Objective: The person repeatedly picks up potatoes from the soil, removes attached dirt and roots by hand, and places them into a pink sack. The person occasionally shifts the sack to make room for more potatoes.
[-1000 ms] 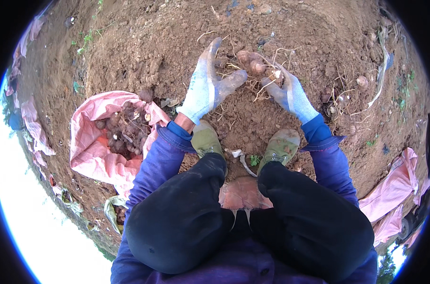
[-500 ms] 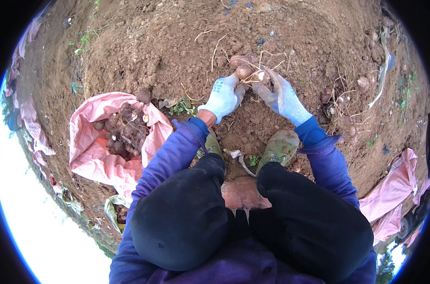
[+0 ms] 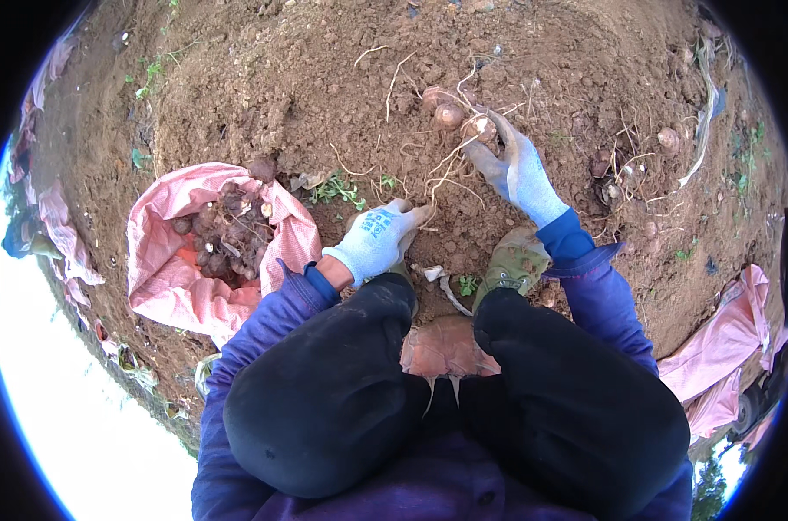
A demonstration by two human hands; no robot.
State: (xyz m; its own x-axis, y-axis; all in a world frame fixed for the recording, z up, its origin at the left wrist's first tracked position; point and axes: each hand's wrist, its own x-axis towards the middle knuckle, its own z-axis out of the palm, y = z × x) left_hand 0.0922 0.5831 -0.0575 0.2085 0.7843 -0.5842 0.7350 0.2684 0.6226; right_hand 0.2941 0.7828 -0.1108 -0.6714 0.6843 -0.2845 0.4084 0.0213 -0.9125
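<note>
Gripping tuber clump point(image 3: 450, 113) with right hand point(image 3: 514, 169); left hand point(image 3: 378, 240) on soil point(image 3: 263, 87).

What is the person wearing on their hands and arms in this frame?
Both hands wear pale knit work gloves: the left hand shows blue print on its back, the right hand a grey-blue coating, both soiled. Blue ribbed cuffs lead into purple-blue jacket sleeves.

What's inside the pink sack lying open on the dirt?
The pink sack holds a pile of soil-caked brown tubers with stringy roots. Whatever lies under that top layer is covered.
</note>
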